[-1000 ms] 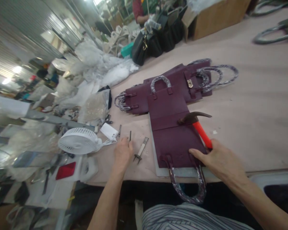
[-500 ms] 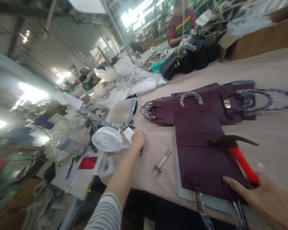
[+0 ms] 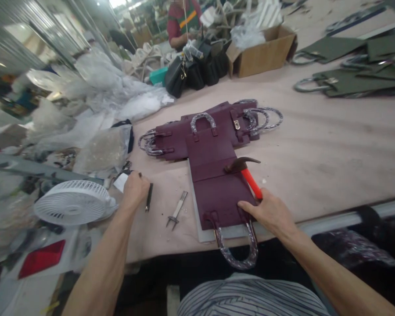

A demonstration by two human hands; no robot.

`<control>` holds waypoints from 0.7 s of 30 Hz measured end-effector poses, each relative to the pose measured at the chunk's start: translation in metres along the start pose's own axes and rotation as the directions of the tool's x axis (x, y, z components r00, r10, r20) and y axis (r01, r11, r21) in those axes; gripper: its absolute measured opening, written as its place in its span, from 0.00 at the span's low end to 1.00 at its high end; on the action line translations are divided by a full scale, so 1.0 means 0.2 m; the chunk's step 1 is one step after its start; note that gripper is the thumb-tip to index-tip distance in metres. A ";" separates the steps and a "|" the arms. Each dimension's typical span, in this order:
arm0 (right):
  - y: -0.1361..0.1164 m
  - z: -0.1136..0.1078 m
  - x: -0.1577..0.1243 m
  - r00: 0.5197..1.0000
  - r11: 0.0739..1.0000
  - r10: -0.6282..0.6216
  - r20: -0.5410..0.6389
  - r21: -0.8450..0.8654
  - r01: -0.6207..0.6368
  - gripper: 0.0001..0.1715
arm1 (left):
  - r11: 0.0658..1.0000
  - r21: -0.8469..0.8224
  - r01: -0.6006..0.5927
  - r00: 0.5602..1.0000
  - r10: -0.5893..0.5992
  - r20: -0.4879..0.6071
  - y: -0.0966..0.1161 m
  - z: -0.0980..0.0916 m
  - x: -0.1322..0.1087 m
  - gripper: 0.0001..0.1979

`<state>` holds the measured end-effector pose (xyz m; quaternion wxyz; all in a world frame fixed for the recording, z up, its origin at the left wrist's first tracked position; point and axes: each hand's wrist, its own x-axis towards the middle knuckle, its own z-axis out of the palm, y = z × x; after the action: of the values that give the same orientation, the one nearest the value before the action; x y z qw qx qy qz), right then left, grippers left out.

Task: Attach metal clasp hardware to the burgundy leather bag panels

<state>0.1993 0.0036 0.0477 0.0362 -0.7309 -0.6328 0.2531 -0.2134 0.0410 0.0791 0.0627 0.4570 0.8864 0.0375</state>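
Observation:
My right hand [image 3: 274, 215] holds a hammer [image 3: 253, 182] by its red handle, its dark curved head resting over a burgundy leather bag panel [image 3: 224, 197]. The thumb touches the panel, which lies on a pale board [image 3: 195, 206], one plastic-wrapped handle [image 3: 240, 263] hanging past the table edge. Over on the left, my left hand [image 3: 136, 188] is closed in a pinch beside a white paper piece [image 3: 120, 182]; what its fingers hold is too small to make out. A dark slim tool [image 3: 149, 197] and a metal caliper-like tool [image 3: 177, 210] lie between the hands.
More burgundy bag pieces [image 3: 171, 140] lie stacked behind the panel. A white fan [image 3: 74, 202] stands at left, near a red flat item [image 3: 42, 259]. Farther back are black bags [image 3: 192, 72], a cardboard box [image 3: 265, 50], plastic wrapping [image 3: 134, 103], green bag pieces [image 3: 365, 81] and another person [image 3: 182, 22].
The view has swung right and down, bringing in the green bag pieces. My left hand now sits farther from the dark slim tool. My right hand still grips the hammer over the panel.

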 end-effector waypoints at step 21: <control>0.00 0.01 -0.01 1.000 1.000 -0.009 -0.011 -0.010 0.009 0.31 | 0.264 -0.943 -0.204 0.891 0.449 -0.067 0.57 0.37 -0.99 0.06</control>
<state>0.1991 0.0016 0.0462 0.0374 -0.7297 -0.6371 0.2456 0.0040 -0.0538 0.0351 0.3972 0.5119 0.5754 0.4990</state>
